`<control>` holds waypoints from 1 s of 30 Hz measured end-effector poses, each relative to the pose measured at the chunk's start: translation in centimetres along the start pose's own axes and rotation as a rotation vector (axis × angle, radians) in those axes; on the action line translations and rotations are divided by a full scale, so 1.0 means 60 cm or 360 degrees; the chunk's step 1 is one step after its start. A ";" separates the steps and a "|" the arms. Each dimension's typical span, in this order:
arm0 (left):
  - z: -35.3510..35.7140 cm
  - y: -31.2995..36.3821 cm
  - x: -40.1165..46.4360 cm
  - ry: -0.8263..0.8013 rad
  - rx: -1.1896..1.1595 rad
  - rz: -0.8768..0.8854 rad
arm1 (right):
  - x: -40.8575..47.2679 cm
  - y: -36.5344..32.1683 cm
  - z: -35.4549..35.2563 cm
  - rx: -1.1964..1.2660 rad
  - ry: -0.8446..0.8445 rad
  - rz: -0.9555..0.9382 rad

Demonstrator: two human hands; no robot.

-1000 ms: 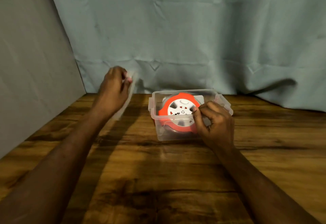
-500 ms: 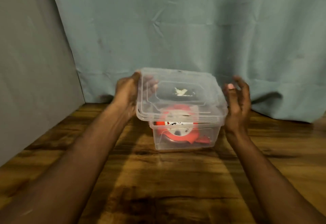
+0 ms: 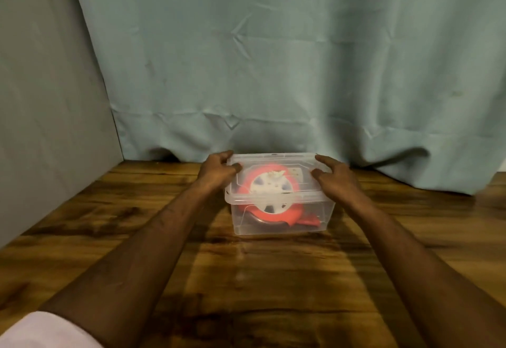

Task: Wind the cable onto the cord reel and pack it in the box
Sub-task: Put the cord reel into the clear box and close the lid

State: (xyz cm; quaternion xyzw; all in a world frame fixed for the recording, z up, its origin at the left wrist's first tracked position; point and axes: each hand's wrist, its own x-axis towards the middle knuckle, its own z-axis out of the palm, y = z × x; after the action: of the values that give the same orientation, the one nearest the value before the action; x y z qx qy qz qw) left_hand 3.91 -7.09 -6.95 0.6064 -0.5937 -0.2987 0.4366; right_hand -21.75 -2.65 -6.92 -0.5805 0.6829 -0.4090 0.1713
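From your head camera, the clear plastic box [image 3: 282,217] sits on the brown wooden table [image 3: 246,279] with the orange and white cord reel [image 3: 269,191] inside, under the clear plastic lid [image 3: 273,161]. Your left hand [image 3: 217,171] and right hand [image 3: 335,175] each grip a lid end, fingers curled over its edges.

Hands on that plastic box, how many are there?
2. The left hand grips the left end of the clear lid, and the right hand holds its right end. The lid covers the box holding the orange cord reel.
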 end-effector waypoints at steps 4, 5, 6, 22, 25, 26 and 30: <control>-0.006 -0.004 0.014 -0.0106 0.0179 0.0019 | 0.035 -0.011 -0.007 -0.0663 -0.0414 -0.0091; -0.005 -0.007 0.017 -0.0121 0.0187 0.0030 | 0.040 -0.012 -0.008 -0.0706 -0.0459 -0.0117; -0.004 -0.008 0.019 -0.0129 0.0204 0.0036 | 0.044 -0.011 -0.010 -0.0707 -0.0480 -0.0123; 0.012 -0.032 -0.029 0.0308 -0.0070 -0.0097 | 0.031 0.010 0.005 0.0556 0.0025 0.0516; 0.006 -0.032 -0.031 0.0174 -0.0167 -0.0303 | 0.028 0.003 0.003 0.0651 -0.0003 0.0702; 0.004 -0.031 -0.030 0.0115 -0.0175 -0.0346 | 0.025 0.000 0.003 0.0630 -0.0022 0.0702; 0.002 -0.021 -0.038 -0.0129 -0.0241 -0.0536 | 0.020 0.003 0.002 0.0557 -0.0156 0.0628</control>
State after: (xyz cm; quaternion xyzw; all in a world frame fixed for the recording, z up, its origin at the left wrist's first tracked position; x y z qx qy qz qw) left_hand 4.14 -5.01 -8.45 0.6502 -0.4766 -0.4355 0.4006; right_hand -22.13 -3.81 -6.84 -0.4170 0.6926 -0.4508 0.3783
